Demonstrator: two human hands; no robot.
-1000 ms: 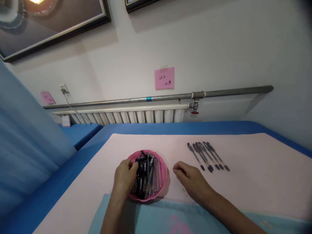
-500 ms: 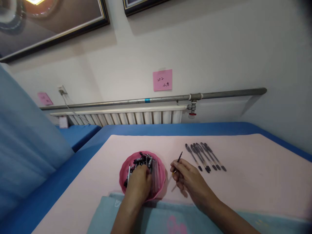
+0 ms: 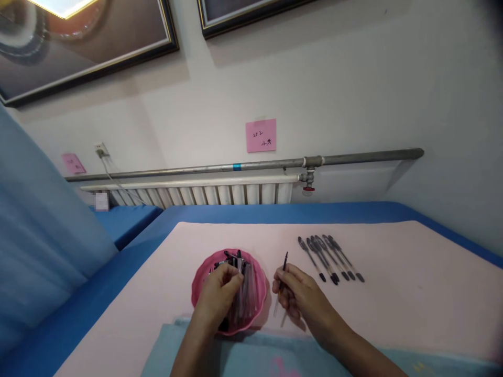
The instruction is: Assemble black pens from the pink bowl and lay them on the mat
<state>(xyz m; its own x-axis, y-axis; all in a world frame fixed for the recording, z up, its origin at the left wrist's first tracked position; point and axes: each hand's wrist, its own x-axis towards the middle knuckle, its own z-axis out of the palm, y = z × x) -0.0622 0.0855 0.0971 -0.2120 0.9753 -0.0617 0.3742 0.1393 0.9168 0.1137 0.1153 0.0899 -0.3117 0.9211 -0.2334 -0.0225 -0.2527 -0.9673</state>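
Over the pink scalloped bowl (image 3: 262,306), my left hand (image 3: 222,288) is closed, thumb and forefinger pinched at a black-ended pen part (image 3: 239,255); whether it is a cap or a barrel I cannot tell. Clear pen barrels (image 3: 250,293) and small black pen pieces lie in the bowl, partly hidden by that hand. Right of the bowl, my right hand (image 3: 301,293) grips a pen refill (image 3: 284,266), its dark tip pointing up and its thin clear tube hanging below the fingers. Several assembled black pens (image 3: 324,256) lie in a slanted row beyond it.
A pale pink sheet (image 3: 393,303) covers the blue-edged table (image 3: 275,212). Folded teal cloth (image 3: 243,356) lies along the near edge. Behind stand a white radiator (image 3: 231,193) and a metal pipe (image 3: 361,158). A blue curtain (image 3: 43,235) hangs at left.
My left hand has lifted a little out of the bowl's contents, and a black-ended pen part now shows upright at its fingertips. The refill in my right hand is now more upright.
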